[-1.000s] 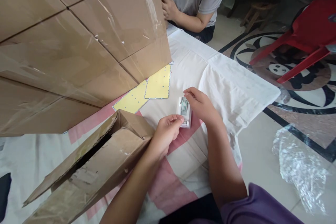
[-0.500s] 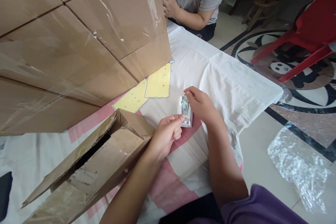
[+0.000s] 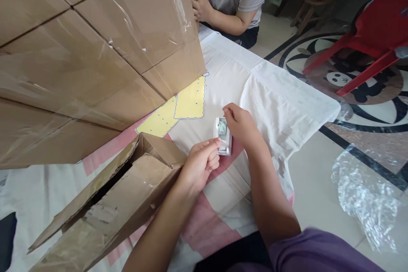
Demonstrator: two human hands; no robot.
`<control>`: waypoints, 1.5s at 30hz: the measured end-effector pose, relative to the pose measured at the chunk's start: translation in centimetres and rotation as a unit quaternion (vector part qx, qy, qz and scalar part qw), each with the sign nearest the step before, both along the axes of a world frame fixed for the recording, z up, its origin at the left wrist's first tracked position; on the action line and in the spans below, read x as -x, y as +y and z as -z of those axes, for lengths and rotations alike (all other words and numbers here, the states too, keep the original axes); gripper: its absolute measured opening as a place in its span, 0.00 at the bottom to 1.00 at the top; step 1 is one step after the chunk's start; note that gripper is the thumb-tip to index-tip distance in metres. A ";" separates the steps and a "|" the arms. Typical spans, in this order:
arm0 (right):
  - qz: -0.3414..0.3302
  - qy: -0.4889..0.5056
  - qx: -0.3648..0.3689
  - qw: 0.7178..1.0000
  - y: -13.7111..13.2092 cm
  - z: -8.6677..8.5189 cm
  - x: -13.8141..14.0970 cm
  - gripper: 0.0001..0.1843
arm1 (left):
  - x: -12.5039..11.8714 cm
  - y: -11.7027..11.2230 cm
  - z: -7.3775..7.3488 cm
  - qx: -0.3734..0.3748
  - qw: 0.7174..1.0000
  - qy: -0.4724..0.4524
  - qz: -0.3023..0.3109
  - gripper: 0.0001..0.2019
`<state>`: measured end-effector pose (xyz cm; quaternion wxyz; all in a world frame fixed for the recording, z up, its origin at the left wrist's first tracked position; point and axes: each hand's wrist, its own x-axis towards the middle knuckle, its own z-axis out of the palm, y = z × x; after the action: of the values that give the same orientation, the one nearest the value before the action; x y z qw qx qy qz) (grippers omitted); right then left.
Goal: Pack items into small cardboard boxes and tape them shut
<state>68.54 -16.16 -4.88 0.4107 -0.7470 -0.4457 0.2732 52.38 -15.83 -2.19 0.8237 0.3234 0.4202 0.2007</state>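
Note:
A small white box (image 3: 226, 148) with a shallow recess lies on the cloth-covered table between my hands. In its recess shows a little packet (image 3: 222, 126) with green-and-white print. My left hand (image 3: 201, 162) is closed, thumb and forefinger pinched at the box's lower left edge. At the upper right edge, my right hand (image 3: 242, 127) is closed too, fingertips pressed together. Whatever lies between those right fingertips is too small to make out. Beyond the box lie two yellow scalloped-edge sheets (image 3: 190, 98), partly under a stack of cartons.
Taped brown cartons (image 3: 105, 46) tower at the left. An open cardboard box (image 3: 127, 204) stands beside my left forearm. Across the table is another person (image 3: 236, 4) with a hand at the cartons. Clear plastic wrap (image 3: 363, 199) and a red chair (image 3: 379, 29) are on the right.
The view has shifted slightly. Both hands stay at the white box, in nearly the same pinched poses.

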 end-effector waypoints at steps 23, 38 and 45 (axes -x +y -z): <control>0.099 -0.163 -0.051 0.980 1.0 2.2 0.6 0.17 | 1.1 -4.6 -0.3 -0.077 0.996 -0.009 -0.037 0.14; -0.179 0.066 -0.187 0.964 0.5 2.6 2.6 0.32 | 0.9 -8.6 0.7 0.005 0.983 -0.070 -0.169 0.16; -0.189 0.119 -0.166 0.960 1.2 3.2 2.9 0.41 | 0.6 -8.9 1.9 0.016 0.982 -0.053 -0.181 0.18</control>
<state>65.67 -14.95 -8.08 0.5197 -0.5324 -0.5658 0.3555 51.82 -24.69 -4.10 0.7999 0.2176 0.4310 0.3563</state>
